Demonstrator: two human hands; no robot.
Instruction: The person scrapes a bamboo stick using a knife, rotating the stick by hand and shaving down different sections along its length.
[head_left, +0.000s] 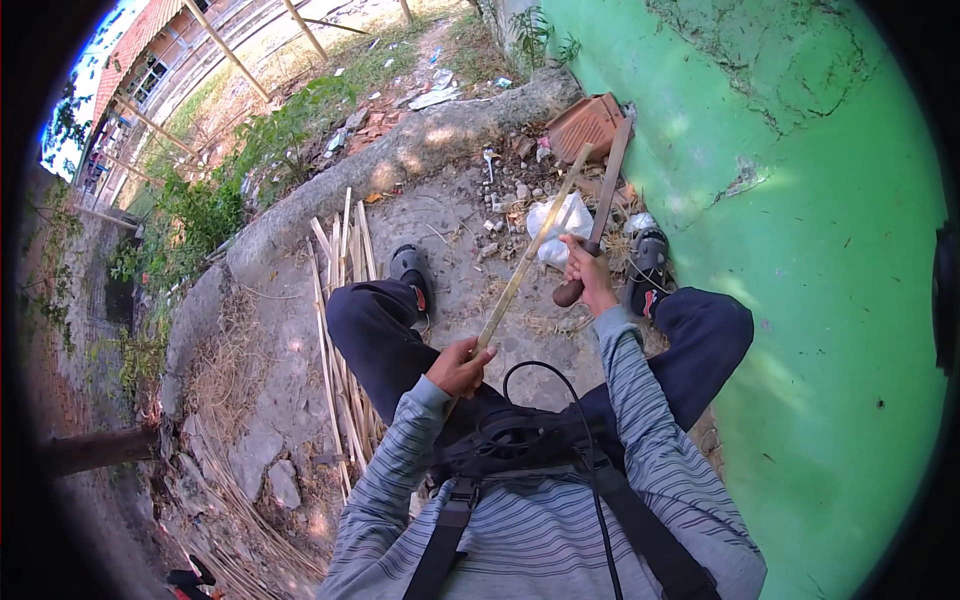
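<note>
Left fingers [467, 364] clamp a wooden strip [522, 268], right fingers [577, 263] a knife [612, 175]; work looks unfinished, more strips [343, 270] piled nearby.

Shows pale yellow along the thin strip [527, 262], dark brown on the knife handle [567, 293], dull grey-brown on the blade [611, 180]. Wears a grey-blue shirt [540, 530] with thin dark stripes, navy trousers [375, 335] and dark grey shoes [408, 264]. Adds white in the plastic bag [556, 218], terracotta in the tile [583, 127] and bright green across the wall [830, 300].
</note>
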